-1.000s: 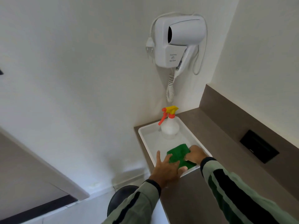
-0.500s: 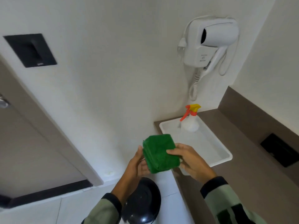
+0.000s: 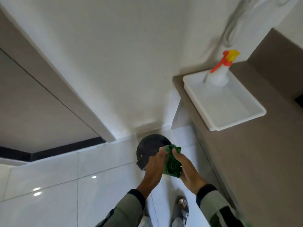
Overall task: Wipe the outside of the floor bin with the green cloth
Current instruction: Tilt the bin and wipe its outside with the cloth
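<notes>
Green cloth held over the floor bin

We see the green cloth point(image 3: 172, 163), crumpled and creased, pinched between the left hand point(image 3: 155, 166) and right hand point(image 3: 186, 167), seemingly just above the round black floor bin point(image 3: 148, 149) by the wall.

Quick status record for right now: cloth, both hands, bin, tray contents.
cloth: green cloth, bunched, held between both hands
left hand: gripping the cloth's left side
right hand: gripping the cloth's right side
bin: black floor bin on the white tiles, below the hands; contact unclear
tray: white tray on the counter, holding only the spray bottle
</notes>
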